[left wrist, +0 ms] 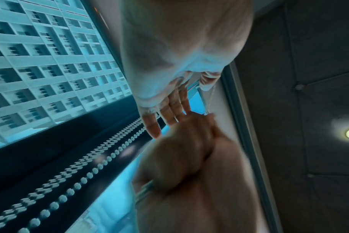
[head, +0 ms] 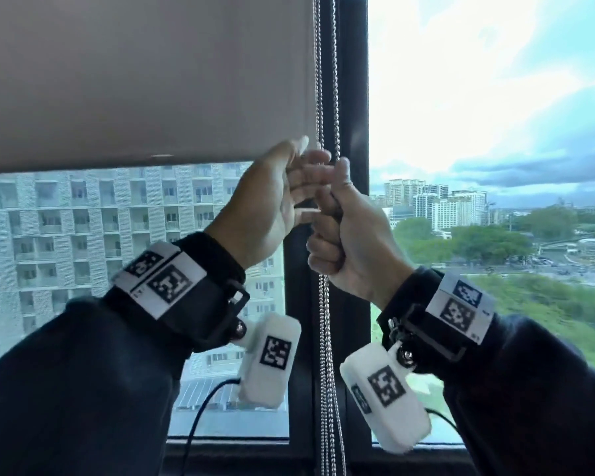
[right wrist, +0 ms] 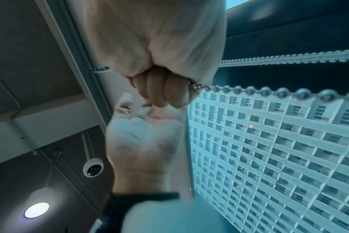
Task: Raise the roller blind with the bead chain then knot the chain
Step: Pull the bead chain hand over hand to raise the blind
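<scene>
The roller blind [head: 145, 80] is hanging above and to the left of both hands, its lower edge sitting level with the left hand's fingertips and leaving the lower window uncovered. An apartment block [head: 83, 235] is showing through the glass below it.

The left hand [head: 272, 204] is reaching toward the bead chain [head: 325, 321] with fingers extended and relaxed, palm facing the right hand. The fingertips are lying at the chain just above the right hand; whether they are pinching a strand cannot be told from these views.

The bead chain is running vertically in front of the dark window frame [head: 352, 97], strands passing above both hands and hanging below them toward the sill.

The right hand [head: 349, 235] is sitting just right of and slightly below the left hand, touching its fingers. It is curling into a fist around the chain, thumb pointing upward; in the right wrist view the beads [right wrist: 269, 91] are emerging directly from the closed fingers [right wrist: 159, 91].

To the right of that hand, sky, trees and distant towers [head: 437, 204] are showing through the glass.
</scene>
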Tool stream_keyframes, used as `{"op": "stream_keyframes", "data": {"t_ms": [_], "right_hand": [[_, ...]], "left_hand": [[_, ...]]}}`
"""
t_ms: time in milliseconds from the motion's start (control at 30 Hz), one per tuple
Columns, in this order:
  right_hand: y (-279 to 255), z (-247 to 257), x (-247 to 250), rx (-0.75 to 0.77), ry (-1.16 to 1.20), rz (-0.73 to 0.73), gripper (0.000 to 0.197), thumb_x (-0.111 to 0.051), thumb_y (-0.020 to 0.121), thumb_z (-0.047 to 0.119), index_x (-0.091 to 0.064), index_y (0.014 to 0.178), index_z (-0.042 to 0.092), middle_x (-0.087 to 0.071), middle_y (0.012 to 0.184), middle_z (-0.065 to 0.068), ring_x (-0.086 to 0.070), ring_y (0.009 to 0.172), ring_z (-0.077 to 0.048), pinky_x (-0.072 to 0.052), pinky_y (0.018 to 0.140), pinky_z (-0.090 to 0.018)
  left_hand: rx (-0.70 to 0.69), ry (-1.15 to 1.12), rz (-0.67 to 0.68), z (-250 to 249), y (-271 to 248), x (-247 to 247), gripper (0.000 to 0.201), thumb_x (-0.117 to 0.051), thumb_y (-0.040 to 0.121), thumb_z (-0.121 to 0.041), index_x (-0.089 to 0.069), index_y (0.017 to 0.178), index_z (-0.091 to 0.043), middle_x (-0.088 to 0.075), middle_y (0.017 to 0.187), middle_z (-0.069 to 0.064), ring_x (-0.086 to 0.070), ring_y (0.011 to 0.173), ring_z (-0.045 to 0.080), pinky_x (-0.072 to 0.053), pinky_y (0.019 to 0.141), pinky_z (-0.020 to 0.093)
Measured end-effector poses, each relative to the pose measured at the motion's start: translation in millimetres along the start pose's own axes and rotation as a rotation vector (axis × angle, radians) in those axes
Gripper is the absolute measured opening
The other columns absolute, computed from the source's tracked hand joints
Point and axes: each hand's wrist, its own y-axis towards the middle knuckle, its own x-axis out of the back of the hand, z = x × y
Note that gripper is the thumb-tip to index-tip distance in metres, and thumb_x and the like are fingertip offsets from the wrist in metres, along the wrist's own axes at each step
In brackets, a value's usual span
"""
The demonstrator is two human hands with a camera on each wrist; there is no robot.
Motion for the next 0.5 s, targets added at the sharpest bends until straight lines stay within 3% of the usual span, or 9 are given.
{"op": "stream_keyframes", "data": {"t_ms": [67,100,200,267,367,500], "right_hand": [[-6.4,-12.7,6.3,-0.044,-0.003,0.017,0.058,-0.036,0.097,0.064,-0.029,0.056,0.024,-0.019,0.04,0.009,-0.013,0.031,-0.007,-0.011,0.037,-0.014],[-9.9,-18.5,9.5,-0.063,-0.002,0.026,0.057,-0.036,0.097,0.065,-0.026,0.058,0.024,-0.018,0.041,0.009,-0.012,0.032,-0.007,-0.009,0.038,-0.015],[-19.1,-31.2,18.6,-0.083,0.019,0.038,0.055,-0.037,0.096,0.064,-0.022,0.061,0.024,-0.015,0.044,0.008,-0.012,0.032,-0.006,-0.007,0.039,-0.017],[-23.0,-35.1,23.2,-0.082,0.017,0.032,0.054,-0.041,0.092,0.064,-0.02,0.062,0.024,-0.012,0.048,0.007,-0.012,0.032,-0.005,-0.006,0.038,-0.018],[-24.8,-35.2,30.5,-0.091,0.009,0.038,0.052,-0.044,0.088,0.063,-0.019,0.064,0.024,-0.009,0.051,0.005,-0.006,0.038,-0.008,-0.004,0.042,-0.022],[-25.4,-38.3,47.8,-0.181,-0.056,0.146,0.053,-0.038,0.098,0.06,-0.026,0.064,0.022,-0.017,0.054,0.004,-0.013,0.047,-0.012,-0.006,0.046,-0.029]], "left_hand": [[-0.009,-0.009,0.019,-6.4,3.6,-9.6,0.034,-0.039,0.102,-0.036,-0.06,0.102,-0.01,-0.067,0.097,0.011,-0.066,0.096,0.023,-0.049,0.094,0.047],[-0.004,-0.006,0.03,-7.5,5.2,-14.1,0.035,-0.038,0.102,-0.038,-0.059,0.104,-0.009,-0.068,0.095,0.011,-0.068,0.094,0.024,-0.051,0.091,0.047],[0.033,-0.036,0.051,-5.0,7.1,-25.5,0.039,-0.037,0.103,-0.042,-0.057,0.108,-0.009,-0.063,0.08,0.006,-0.066,0.07,0.021,-0.055,0.066,0.042],[0.065,-0.077,0.052,1.1,9.0,-31.9,0.039,-0.036,0.103,-0.045,-0.056,0.097,-0.012,-0.05,0.068,0.001,-0.046,0.055,0.015,-0.044,0.052,0.033],[0.086,-0.054,0.062,10.3,12.8,-43.8,0.045,-0.031,0.103,-0.049,-0.039,0.068,-0.022,-0.02,0.061,-0.003,-0.016,0.054,0.015,-0.028,0.047,0.027],[0.102,-0.053,0.028,16.2,16.8,-48.2,0.05,-0.031,0.102,-0.053,-0.02,0.062,-0.025,-0.014,0.051,-0.006,-0.007,0.05,0.017,-0.014,0.049,0.03]]}}
